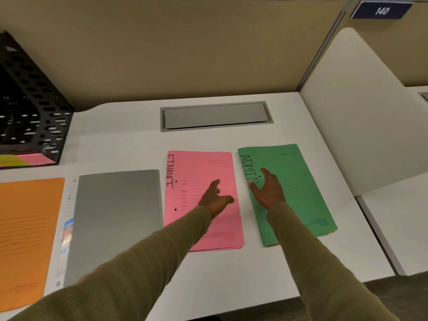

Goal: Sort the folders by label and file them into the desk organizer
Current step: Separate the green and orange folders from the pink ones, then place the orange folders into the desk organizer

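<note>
Several folders lie flat in a row on the white desk [129, 144]. An orange folder [25, 232] is at the far left, a grey one [115, 218] beside it, then a pink folder [199, 167] marked FINANCE and a green folder [291, 181] marked ADMIN. My left hand [215, 198] hovers over the pink folder with fingers apart, holding nothing. My right hand [268, 188] rests open at the left edge of the green folder, over the label. The black mesh desk organizer [30, 105] stands at the back left, with pink and yellow-green folders in its bottom tray.
A grey cable hatch [215, 115] is set into the desk behind the folders. A tan partition wall [185, 47] closes the back. A white divider panel [361, 117] stands at the right, with a blue sign [381, 10] reading 140 above it.
</note>
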Action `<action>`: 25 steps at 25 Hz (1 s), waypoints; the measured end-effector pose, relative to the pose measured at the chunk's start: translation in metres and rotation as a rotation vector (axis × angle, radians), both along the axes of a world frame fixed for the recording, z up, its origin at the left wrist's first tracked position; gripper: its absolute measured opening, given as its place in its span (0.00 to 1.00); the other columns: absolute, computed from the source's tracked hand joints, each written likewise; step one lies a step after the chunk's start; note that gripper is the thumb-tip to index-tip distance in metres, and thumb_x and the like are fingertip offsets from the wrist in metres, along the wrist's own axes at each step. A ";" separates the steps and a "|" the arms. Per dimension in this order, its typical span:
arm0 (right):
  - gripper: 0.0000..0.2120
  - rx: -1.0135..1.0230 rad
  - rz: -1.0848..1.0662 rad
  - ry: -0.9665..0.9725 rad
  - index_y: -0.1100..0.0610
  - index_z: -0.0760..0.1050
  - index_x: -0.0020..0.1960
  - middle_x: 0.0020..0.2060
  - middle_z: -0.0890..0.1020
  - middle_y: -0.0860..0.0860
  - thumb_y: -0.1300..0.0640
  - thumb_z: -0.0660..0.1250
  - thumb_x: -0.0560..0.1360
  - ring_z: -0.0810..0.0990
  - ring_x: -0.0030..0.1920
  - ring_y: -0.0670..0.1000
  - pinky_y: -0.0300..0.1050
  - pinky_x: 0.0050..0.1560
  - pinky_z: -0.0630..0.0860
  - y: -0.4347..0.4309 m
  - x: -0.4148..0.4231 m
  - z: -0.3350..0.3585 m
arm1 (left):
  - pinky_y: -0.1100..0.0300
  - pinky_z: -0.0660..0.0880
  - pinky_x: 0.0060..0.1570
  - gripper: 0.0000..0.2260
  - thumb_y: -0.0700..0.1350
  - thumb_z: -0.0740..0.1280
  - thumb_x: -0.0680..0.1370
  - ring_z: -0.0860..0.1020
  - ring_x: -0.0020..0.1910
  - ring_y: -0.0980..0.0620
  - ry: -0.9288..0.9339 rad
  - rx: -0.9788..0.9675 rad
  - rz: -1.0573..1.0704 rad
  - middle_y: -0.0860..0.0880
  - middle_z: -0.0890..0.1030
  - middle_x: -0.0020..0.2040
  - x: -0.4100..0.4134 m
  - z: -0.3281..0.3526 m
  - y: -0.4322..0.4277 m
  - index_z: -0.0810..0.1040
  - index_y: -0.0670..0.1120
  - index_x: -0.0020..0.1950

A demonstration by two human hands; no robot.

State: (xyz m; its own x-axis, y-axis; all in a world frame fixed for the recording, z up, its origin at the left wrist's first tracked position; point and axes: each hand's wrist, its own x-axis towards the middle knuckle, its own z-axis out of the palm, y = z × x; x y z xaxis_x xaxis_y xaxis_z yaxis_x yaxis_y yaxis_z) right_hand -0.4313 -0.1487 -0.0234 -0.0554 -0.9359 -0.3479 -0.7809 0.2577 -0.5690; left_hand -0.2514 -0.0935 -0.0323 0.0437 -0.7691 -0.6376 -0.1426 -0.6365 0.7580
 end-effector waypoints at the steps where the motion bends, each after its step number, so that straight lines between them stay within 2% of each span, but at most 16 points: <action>1: 0.34 -0.013 0.030 -0.004 0.56 0.60 0.78 0.74 0.67 0.59 0.48 0.69 0.77 0.66 0.74 0.60 0.53 0.73 0.64 0.006 0.019 0.001 | 0.50 0.67 0.65 0.38 0.45 0.72 0.72 0.69 0.69 0.42 -0.017 -0.013 0.007 0.42 0.68 0.73 0.017 0.004 0.005 0.57 0.52 0.77; 4: 0.34 -0.031 0.110 -0.029 0.56 0.59 0.78 0.74 0.67 0.58 0.47 0.68 0.77 0.66 0.74 0.59 0.51 0.72 0.64 0.023 0.077 0.005 | 0.49 0.71 0.64 0.36 0.44 0.73 0.72 0.72 0.65 0.44 -0.064 -0.046 0.047 0.43 0.70 0.71 0.075 0.013 0.019 0.59 0.52 0.77; 7: 0.34 -0.022 0.164 -0.066 0.55 0.59 0.78 0.74 0.67 0.57 0.47 0.68 0.77 0.66 0.74 0.58 0.50 0.72 0.64 0.046 0.143 0.010 | 0.56 0.75 0.54 0.36 0.43 0.73 0.72 0.74 0.60 0.46 -0.066 -0.066 0.108 0.44 0.71 0.69 0.141 0.021 0.042 0.60 0.52 0.76; 11: 0.33 -0.002 0.193 -0.127 0.54 0.60 0.78 0.74 0.67 0.56 0.48 0.68 0.78 0.66 0.73 0.58 0.50 0.72 0.64 0.081 0.229 0.017 | 0.52 0.71 0.64 0.34 0.46 0.73 0.72 0.73 0.63 0.46 -0.123 -0.068 0.138 0.46 0.72 0.69 0.227 0.028 0.084 0.62 0.54 0.75; 15: 0.34 0.061 0.194 -0.221 0.52 0.60 0.78 0.74 0.68 0.54 0.45 0.68 0.76 0.68 0.73 0.56 0.54 0.73 0.66 0.116 0.318 0.021 | 0.54 0.71 0.62 0.32 0.46 0.72 0.73 0.72 0.66 0.47 -0.151 -0.099 0.150 0.47 0.72 0.69 0.316 0.030 0.127 0.63 0.54 0.74; 18: 0.33 0.113 0.208 -0.284 0.49 0.63 0.76 0.72 0.71 0.53 0.44 0.69 0.76 0.72 0.70 0.56 0.55 0.70 0.70 0.139 0.383 0.020 | 0.58 0.73 0.54 0.29 0.44 0.72 0.74 0.71 0.64 0.48 -0.139 -0.103 0.234 0.46 0.72 0.68 0.386 0.028 0.159 0.66 0.53 0.72; 22: 0.31 0.262 0.266 -0.363 0.48 0.65 0.74 0.68 0.75 0.53 0.42 0.70 0.74 0.77 0.63 0.54 0.48 0.63 0.74 0.170 0.463 0.013 | 0.49 0.71 0.63 0.26 0.45 0.70 0.77 0.70 0.67 0.44 -0.276 -0.097 0.302 0.45 0.70 0.70 0.470 0.020 0.203 0.66 0.51 0.73; 25: 0.33 0.393 0.318 -0.400 0.49 0.66 0.73 0.66 0.76 0.54 0.40 0.71 0.73 0.78 0.61 0.54 0.54 0.64 0.76 0.193 0.507 0.001 | 0.42 0.70 0.65 0.27 0.47 0.68 0.78 0.69 0.68 0.40 -0.494 -0.040 0.357 0.43 0.66 0.73 0.522 0.010 0.235 0.64 0.49 0.75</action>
State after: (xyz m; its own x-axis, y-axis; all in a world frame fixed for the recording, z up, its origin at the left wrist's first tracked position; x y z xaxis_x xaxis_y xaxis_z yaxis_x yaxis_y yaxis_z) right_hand 0.0757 0.0440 -0.0224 0.4088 -0.6836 -0.6046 -0.6010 0.2969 -0.7420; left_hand 0.2706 0.1411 -0.0225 0.5863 -0.6757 -0.4469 -0.2670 -0.6820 0.6809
